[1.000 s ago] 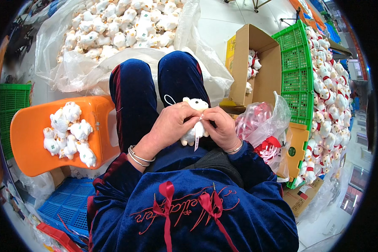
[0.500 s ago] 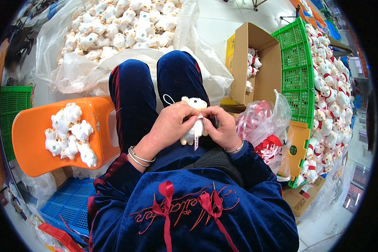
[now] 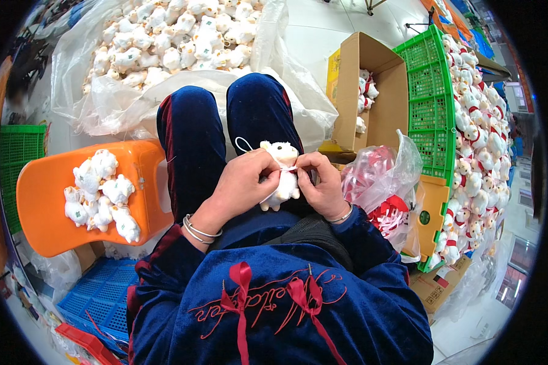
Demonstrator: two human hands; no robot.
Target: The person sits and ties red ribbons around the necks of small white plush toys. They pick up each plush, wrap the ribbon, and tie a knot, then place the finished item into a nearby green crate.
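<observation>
A small white plush animal (image 3: 280, 196) with a white hanging loop (image 3: 242, 145) stands upright on my lap, its head toward my knees. A narrow pale ribbon (image 3: 288, 168) runs across its neck, stretched between my hands. My left hand (image 3: 242, 184) is closed at the toy's left side, thumb and fingers pinching one ribbon end. My right hand (image 3: 323, 188) pinches the other end at the right side. The fingertips partly hide the ribbon ends, and the left hand covers part of the toy's side.
Several similar toys lie on an orange stool (image 3: 42, 201) at left. A plastic sack (image 3: 73, 91) full of toys lies ahead. At right are an open cardboard box (image 3: 386, 67), a bag of red ribbons (image 3: 377, 176) and a green crate (image 3: 429, 103) beside heaped toys with red neckbands.
The ribbon hung down the toy's front before; now it is drawn sideways across the neck between both hands. The hands and toy have shifted only slightly.
</observation>
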